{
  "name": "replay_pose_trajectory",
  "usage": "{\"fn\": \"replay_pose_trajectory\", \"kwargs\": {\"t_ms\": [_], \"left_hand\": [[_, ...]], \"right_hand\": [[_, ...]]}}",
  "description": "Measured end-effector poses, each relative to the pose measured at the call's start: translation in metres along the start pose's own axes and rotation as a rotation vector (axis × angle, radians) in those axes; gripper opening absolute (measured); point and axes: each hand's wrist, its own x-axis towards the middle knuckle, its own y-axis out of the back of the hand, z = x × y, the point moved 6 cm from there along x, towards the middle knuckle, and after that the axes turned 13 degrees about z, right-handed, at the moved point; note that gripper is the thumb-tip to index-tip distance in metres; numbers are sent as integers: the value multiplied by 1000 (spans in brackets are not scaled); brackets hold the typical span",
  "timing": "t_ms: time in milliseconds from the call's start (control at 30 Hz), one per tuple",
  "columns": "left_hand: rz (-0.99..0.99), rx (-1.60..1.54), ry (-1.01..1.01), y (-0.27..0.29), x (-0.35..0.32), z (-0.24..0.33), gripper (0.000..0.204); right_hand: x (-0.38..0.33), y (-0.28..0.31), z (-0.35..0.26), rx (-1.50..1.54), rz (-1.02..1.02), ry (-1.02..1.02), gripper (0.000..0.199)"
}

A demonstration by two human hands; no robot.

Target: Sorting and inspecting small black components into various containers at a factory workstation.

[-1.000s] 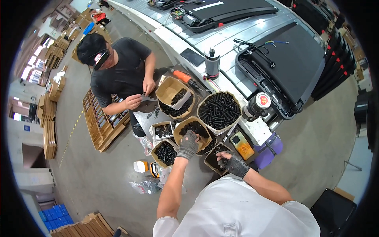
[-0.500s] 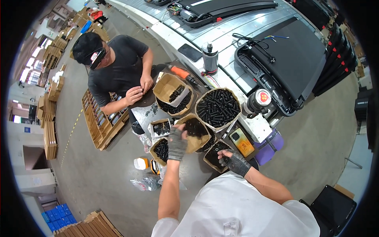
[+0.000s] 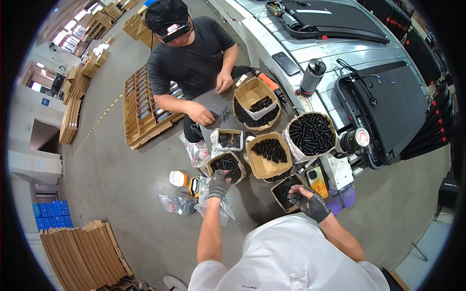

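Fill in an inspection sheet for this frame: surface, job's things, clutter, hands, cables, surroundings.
Surface: grey floor, used as the work area.
Job's things: open boxes of small black parts; one box by the left hand, another box at the right hand.
Clutter: plastic bags, yellow tape roll, bottle, phone.
Hands: left hand, gloved, at its box's near rim; right hand, gloved, fingers curled over its box.
Cables: black lead on the dark panel.
Surroundings: a co-worker sorting opposite; wooden tray; stacked cardboard.
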Motion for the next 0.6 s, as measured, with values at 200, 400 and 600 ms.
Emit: {"fn": "replay_pose_trajectory", "kwargs": {"t_ms": [200, 400, 600], "left_hand": [[-248, 254, -54, -38, 12, 33, 42], [-120, 254, -77, -41, 29, 35, 29], [-261, 335, -116, -44, 21, 33, 28]], "right_hand": [[2, -5, 14, -141, 11, -30, 30], [4, 0, 20, -158, 43, 13, 28], [4, 16, 21, -101, 76, 51, 23]]}}
